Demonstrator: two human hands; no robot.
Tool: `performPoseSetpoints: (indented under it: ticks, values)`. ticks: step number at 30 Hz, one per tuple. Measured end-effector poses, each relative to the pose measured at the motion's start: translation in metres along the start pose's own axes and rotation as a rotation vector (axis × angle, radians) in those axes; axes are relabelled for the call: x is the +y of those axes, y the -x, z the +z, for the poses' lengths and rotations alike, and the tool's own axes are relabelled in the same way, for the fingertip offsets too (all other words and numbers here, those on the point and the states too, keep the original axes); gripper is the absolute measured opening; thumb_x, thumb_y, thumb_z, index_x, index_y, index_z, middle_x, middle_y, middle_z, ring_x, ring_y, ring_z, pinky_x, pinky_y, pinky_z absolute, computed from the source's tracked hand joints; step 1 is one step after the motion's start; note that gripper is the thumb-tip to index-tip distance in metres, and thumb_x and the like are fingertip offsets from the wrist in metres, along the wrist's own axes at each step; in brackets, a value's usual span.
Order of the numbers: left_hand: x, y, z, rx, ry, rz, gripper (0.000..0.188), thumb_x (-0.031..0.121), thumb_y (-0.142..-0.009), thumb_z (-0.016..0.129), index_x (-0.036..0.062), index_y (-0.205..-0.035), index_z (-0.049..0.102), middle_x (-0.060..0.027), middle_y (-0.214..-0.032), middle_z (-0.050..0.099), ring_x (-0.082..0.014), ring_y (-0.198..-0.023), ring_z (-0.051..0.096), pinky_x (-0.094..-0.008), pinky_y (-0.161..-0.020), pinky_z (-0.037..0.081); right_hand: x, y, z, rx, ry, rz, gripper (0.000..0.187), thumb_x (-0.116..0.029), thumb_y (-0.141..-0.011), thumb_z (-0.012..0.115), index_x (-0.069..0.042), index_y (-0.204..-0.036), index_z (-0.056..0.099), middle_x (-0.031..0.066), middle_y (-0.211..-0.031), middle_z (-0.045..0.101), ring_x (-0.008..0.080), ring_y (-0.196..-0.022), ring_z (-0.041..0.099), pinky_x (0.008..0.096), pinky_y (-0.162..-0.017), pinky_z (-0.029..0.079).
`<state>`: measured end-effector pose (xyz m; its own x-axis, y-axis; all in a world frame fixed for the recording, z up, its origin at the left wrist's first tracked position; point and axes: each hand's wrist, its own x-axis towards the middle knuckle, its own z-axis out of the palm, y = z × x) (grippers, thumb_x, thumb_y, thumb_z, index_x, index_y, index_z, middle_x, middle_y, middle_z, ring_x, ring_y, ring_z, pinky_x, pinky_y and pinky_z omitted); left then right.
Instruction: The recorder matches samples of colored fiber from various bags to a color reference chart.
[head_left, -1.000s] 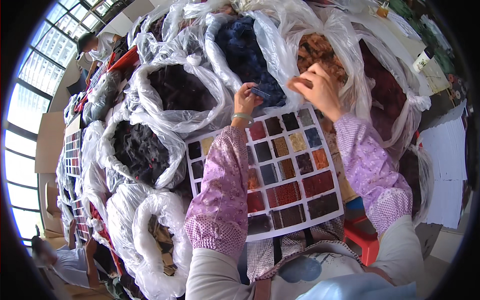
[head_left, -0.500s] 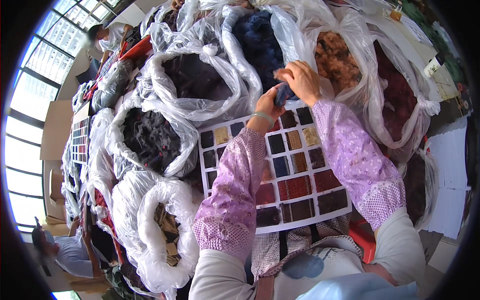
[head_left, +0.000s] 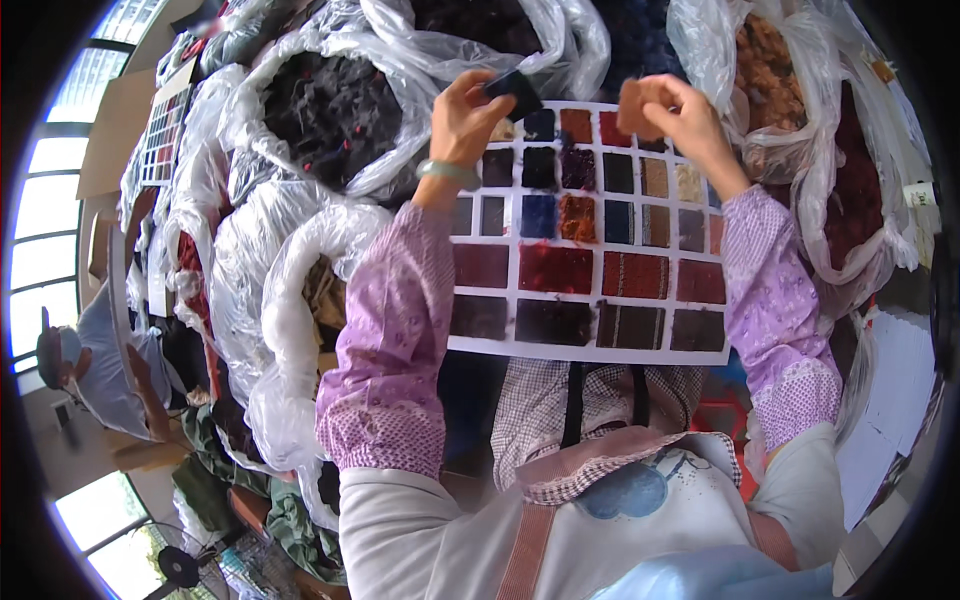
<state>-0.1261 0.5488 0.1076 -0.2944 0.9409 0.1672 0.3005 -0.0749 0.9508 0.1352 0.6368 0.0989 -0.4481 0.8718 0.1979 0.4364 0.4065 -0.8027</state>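
My left hand (head_left: 465, 120), with a pale bangle at its wrist, pinches a flat dark blue-black piece (head_left: 514, 95) over the far left corner of a white sample board. My right hand (head_left: 690, 120) is closed on a small orange-brown tuft (head_left: 632, 108) above the board's far right side. The sample board (head_left: 600, 352) lies in front of me between my forearms. Rows of textile swatches in black, red, blue, tan and brown cover it. Whether the dark piece is a swatch or pressed fibre, I cannot tell.
Clear plastic bags of loose fibre surround the board: black (head_left: 335, 120), orange-brown (head_left: 768, 75) and dark red (head_left: 853, 190). A bunched plastic bag (head_left: 290, 380) stands near left. Another swatch board (head_left: 165, 130) and a masked person (head_left: 115, 355) are farther left.
My view has shifted, and more of the board shows. My hands have moved apart; the left now holds the dark piece separately, while the right keeps the orange-brown tuft.
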Motion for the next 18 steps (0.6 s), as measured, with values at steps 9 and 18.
performPoseSetpoints:
  ticks: [9, 18]
  values:
    - [-0.049, 0.13, -0.068, 0.231, -0.259, 0.041, 0.022, -0.005, -0.065, 0.057, 0.0053, -0.084, 0.062, -0.0051, -0.081, 0.057, -0.011, -0.059, 0.051, -0.0227, -0.058, 0.043, -0.07, 0.087, 0.127, -0.079, 0.002, -0.04, 0.019, -0.019, -0.073, 0.057, -0.009, -0.089, 0.058, 0.0134, -0.075, 0.063, 0.0301, -0.072, 0.062, 0.0362, -0.063, 0.049]
    - [-0.067, 0.13, -0.05, 0.045, -0.662, 0.267, 0.038, -0.005, -0.059, 0.053, 0.0101, -0.092, 0.064, -0.0103, -0.099, 0.06, -0.0257, -0.086, 0.055, -0.0319, -0.078, 0.045, -0.052, 0.058, 0.163, -0.047, 0.138, 0.041, 0.02, -0.023, -0.071, 0.062, -0.007, -0.083, 0.062, 0.0159, -0.076, 0.063, 0.0315, -0.073, 0.061, 0.0392, -0.067, 0.048]
